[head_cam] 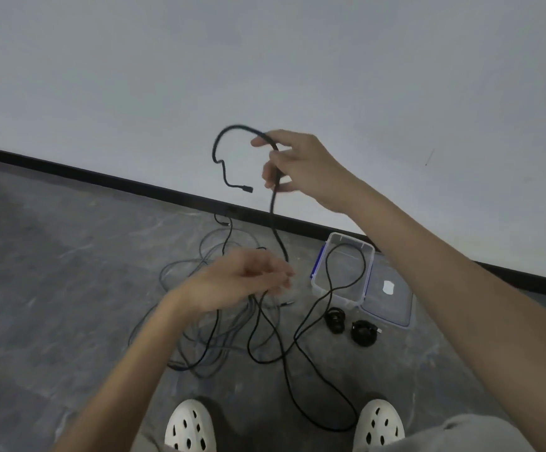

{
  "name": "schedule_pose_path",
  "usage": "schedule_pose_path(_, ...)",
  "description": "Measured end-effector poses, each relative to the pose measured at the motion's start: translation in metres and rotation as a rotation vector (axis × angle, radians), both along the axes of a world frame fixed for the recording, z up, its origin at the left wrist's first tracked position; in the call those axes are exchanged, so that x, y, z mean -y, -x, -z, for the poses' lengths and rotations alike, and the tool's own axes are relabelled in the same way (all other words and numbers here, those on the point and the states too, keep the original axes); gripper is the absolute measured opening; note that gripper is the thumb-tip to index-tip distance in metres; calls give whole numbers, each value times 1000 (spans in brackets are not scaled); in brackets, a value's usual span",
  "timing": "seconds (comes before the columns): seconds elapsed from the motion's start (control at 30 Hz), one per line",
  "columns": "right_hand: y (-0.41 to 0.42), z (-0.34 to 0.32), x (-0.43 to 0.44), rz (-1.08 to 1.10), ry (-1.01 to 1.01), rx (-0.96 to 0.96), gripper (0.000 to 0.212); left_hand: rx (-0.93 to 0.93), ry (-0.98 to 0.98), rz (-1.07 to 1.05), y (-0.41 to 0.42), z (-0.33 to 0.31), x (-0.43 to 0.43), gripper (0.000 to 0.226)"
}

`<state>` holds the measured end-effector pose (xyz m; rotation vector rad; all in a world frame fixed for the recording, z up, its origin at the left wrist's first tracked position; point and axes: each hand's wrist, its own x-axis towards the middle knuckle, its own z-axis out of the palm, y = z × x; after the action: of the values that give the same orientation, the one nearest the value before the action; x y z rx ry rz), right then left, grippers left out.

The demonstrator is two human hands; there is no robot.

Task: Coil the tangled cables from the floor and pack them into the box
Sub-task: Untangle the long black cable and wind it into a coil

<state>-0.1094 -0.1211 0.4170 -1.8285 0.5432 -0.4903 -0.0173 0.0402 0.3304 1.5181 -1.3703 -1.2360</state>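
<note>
My right hand [297, 164] is raised in front of the wall and grips a black braided cable [275, 220] near its end. The end loops up and left, and its plug [248, 189] hangs free. The cable drops toward my left hand [249, 275], which is blurred, with its fingers loosely curled around the cable where it passes. The rest of it snakes over the floor, and one loop lies in the clear plastic box [337, 293]. A tangle of grey and black cables [206, 337] lies on the floor under my left hand.
The box's clear lid [392, 308] lies flat to its right. Two small black coiled cables [335, 319] [364, 332] sit in front of the box. A black skirting board [134, 187] runs along the white wall. My white clogs [190, 425] stand at the bottom edge.
</note>
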Motion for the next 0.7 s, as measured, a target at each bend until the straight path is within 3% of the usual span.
schedule_pose_path(0.13,29,21,-2,21,55,-43,33,66,396,-583,-15,-1,-2,14)
schedule_pose_path(0.23,46,32,0,41,61,-54,34,108,469,-760,-21,17,14,27)
schedule_pose_path(0.4,67,43,8,28,41,-44,34,281,322,-718,-33,49,41,62)
schedule_pose_path(0.47,73,48,11,52,30,-35,34,383,223,-615,-36,60,48,54)
schedule_pose_path(0.57,78,57,14,132,-2,16,34,541,198,-510,-33,68,53,24)
schedule_pose_path(0.7,75,75,13,243,228,-103,19,712,228,-372,-26,65,54,27)
